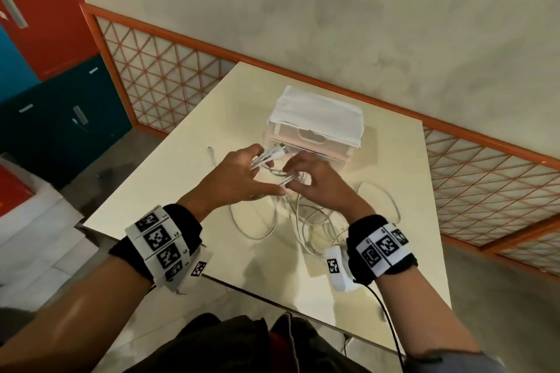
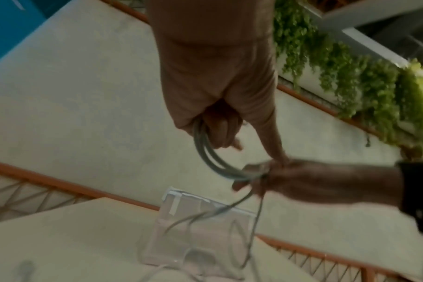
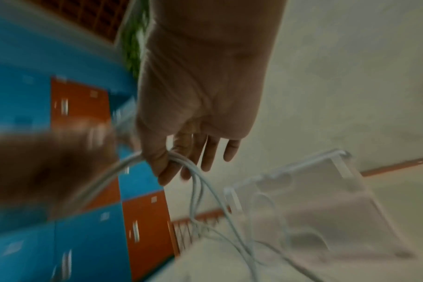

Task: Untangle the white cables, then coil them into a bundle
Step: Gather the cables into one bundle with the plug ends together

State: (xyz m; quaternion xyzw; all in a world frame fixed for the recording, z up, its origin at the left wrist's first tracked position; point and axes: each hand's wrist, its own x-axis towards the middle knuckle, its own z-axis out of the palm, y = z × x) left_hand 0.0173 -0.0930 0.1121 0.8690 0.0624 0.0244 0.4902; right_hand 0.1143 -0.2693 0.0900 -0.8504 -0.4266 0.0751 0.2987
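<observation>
Several white cables (image 1: 303,221) lie in tangled loops on the cream table (image 1: 169,191). My left hand (image 1: 257,169) grips a bunch of cable ends (image 1: 269,156) above the table; in the left wrist view its fingers (image 2: 220,131) curl round the strands (image 2: 205,150). Close to its right, my right hand (image 1: 295,179) pinches the same strands (image 1: 289,180) between thumb and fingers, while its other fingers (image 3: 208,152) stay spread. From that pinch (image 3: 172,162) the cables (image 3: 205,200) hang down to the table. One loose cable end (image 1: 211,152) lies left of my hands.
A clear plastic box (image 1: 309,142) with a white cloth (image 1: 318,112) on top stands just behind my hands. An orange lattice railing (image 1: 169,70) runs behind the table, and blue and orange lockers (image 1: 45,24) stand to the left. The table's near edge (image 1: 272,297) is close to my body.
</observation>
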